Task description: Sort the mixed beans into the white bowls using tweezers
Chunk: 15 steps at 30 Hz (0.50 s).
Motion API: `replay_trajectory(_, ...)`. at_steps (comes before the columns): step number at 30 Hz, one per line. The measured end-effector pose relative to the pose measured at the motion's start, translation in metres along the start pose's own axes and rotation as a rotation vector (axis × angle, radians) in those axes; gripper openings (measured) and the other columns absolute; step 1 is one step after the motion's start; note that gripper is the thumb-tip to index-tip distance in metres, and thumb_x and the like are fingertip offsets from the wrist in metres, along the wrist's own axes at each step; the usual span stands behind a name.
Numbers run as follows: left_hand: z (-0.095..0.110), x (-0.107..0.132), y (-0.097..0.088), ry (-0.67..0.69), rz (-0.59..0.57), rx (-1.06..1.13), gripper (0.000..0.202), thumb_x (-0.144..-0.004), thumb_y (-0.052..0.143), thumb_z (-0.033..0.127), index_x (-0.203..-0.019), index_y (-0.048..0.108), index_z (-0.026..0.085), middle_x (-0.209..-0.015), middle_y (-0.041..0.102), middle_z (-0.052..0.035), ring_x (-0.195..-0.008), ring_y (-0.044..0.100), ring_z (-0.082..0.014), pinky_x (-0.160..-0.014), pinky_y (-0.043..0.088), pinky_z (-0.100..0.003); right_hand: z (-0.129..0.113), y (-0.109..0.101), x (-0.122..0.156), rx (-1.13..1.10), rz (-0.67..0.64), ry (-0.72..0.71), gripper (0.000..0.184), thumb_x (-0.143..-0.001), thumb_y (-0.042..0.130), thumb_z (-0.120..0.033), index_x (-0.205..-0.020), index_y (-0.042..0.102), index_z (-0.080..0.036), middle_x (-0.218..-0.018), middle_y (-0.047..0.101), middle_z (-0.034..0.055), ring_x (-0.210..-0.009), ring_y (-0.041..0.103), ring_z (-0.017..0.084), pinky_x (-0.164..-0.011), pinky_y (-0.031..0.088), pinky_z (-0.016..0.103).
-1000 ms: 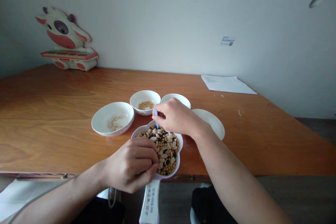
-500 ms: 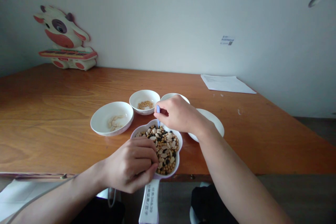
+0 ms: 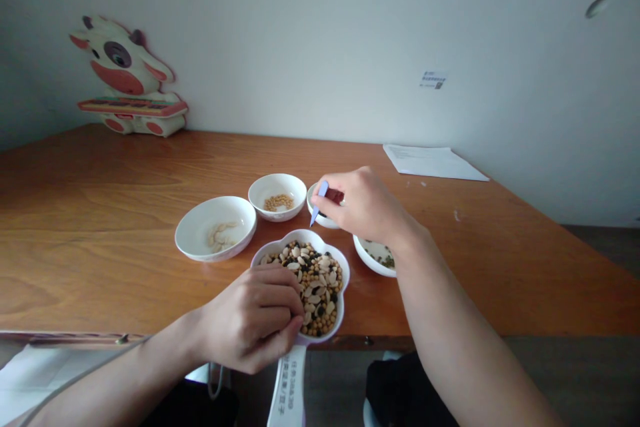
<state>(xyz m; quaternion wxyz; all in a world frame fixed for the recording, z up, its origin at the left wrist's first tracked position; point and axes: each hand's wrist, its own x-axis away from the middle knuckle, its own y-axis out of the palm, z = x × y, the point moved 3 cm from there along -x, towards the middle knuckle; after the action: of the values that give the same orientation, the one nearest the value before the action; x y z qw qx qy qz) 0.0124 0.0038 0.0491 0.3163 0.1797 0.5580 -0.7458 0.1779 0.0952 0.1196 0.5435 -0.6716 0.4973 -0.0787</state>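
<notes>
My right hand pinches a pair of lilac tweezers with the tips pointing down. A small dark speck, perhaps a black bean, shows at the tips, which hover between the flower-shaped dish and the back right bowl. My left hand is curled over the left rim of the white flower-shaped dish with a handle, its fingertips partly hidden. Inside the dish lie mixed black beans, yellow beans and pale flat seeds.
One white bowl contains pale seeds, another yellow beans, and a third, partly behind my right wrist, green beans. Papers and a cow toy keyboard stand by the wall. The table's front edge runs beneath the dish.
My right hand has lifted the tweezers out of the flower-shaped dish and moved right and away, toward the back right bowl. My left hand stays at the dish's rim.
</notes>
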Motion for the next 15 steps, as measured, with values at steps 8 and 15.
replay_trajectory(8, 0.008, -0.003, -0.003, -0.004, 0.000, -0.068, 0.016, -0.085, 0.052, 0.002, -0.081, 0.064, 0.012, -0.083, 0.073, -0.0102, -0.079, 0.067, -0.0226, -0.071, 0.057, -0.038, 0.034, -0.015, -0.001, 0.070, 0.215, 0.112, 0.015, -0.085, 0.063, -0.016, -0.074, 0.073, -0.014, -0.064, 0.070, 0.0032, -0.057, 0.059, 0.012, -0.057, 0.040, 0.025)
replay_trajectory(15, 0.051, 0.002, 0.002, -0.012, -0.041, 0.006, 0.020, -0.097, 0.053, 0.013, -0.111, 0.068, 0.015, -0.109, 0.075, -0.0035, -0.102, 0.068, -0.0217, -0.093, 0.059, -0.038, 0.035, -0.012, 0.002, 0.157, 0.277, 0.129, 0.013, -0.086, 0.064, -0.017, -0.077, 0.074, -0.016, -0.069, 0.074, 0.0038, -0.060, 0.064, 0.014, -0.059, 0.041, 0.026)
